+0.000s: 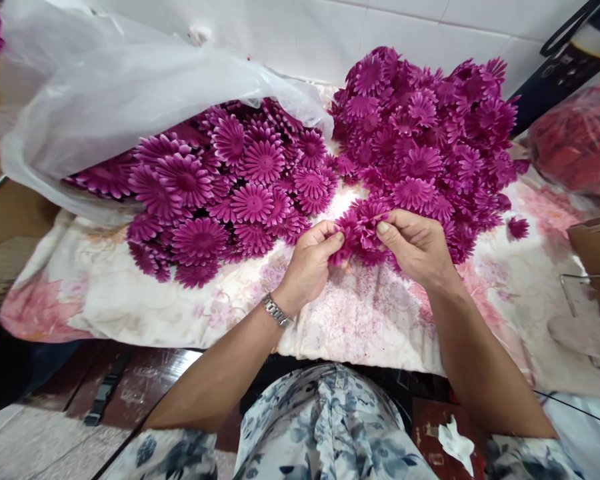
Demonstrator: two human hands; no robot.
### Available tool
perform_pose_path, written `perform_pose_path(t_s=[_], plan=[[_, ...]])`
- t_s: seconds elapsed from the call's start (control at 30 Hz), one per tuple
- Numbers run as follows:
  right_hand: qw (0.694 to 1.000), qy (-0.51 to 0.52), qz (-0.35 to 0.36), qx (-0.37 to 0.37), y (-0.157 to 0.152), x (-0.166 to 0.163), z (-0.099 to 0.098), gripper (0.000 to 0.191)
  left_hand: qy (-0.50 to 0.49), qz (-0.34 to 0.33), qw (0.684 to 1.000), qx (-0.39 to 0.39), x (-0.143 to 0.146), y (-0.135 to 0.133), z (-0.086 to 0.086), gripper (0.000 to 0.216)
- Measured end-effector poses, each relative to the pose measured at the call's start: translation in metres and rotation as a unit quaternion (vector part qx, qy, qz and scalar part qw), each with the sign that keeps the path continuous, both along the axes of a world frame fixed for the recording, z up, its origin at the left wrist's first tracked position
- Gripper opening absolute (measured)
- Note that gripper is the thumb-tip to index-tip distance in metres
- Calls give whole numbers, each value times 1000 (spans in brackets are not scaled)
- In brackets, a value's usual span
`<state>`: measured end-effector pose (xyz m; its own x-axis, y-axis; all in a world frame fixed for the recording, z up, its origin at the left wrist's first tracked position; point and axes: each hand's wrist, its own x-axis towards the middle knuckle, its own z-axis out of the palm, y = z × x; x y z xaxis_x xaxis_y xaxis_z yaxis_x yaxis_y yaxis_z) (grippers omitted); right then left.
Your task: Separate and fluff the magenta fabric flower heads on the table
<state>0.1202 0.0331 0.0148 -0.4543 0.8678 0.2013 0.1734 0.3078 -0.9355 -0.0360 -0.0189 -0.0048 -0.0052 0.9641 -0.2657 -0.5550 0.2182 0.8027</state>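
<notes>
Between both hands, over the front of the table, is a purple artificial flower head (363, 230). My left hand (314, 257), with a metal watch at its wrist, pinches its left edge between thumb and forefinger. On the other side my right hand (414, 245) pinches petals with thumb and fingertips. To the left spreads a pile of purple flower heads with pale petal edges (253, 203), partly under a plastic bag. Behind my right hand rises a taller heap of purple flower heads (425, 147). A single small flower head (518, 227) lies apart at the right.
A white plastic bag (115, 100) covers the left pile. The floral tablecloth (220, 313) carries purple specks near my hands. At the right are a bag of red material (580, 140), a cardboard box (597, 260) and a dark cylinder (555, 87). A tiled wall (395, 30) stands behind.
</notes>
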Motion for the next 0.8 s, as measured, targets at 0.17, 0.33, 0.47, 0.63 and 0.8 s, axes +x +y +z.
perform_pose_path(t_s=[0.17, 0.33, 0.47, 0.63, 0.8], plan=[[999, -50, 3, -2, -3, -4, 0, 25, 46, 54, 997, 4, -1, -2, 4, 12], [997, -73, 17, -10, -5, -7, -1, 22, 82, 14, 996, 39, 2, -3, 2, 26], [997, -63, 35, -38, -5, -7, 0, 30, 82, 30, 996, 7, 2, -1, 0, 17], [994, -55, 71, -61, -5, -6, -1, 43, 110, 55, 992, 7, 1, -1, 0, 24], [994, -57, 60, -76, -6, -9, -5, 38, 165, 79, 982, 44, 1, -1, -2, 22]])
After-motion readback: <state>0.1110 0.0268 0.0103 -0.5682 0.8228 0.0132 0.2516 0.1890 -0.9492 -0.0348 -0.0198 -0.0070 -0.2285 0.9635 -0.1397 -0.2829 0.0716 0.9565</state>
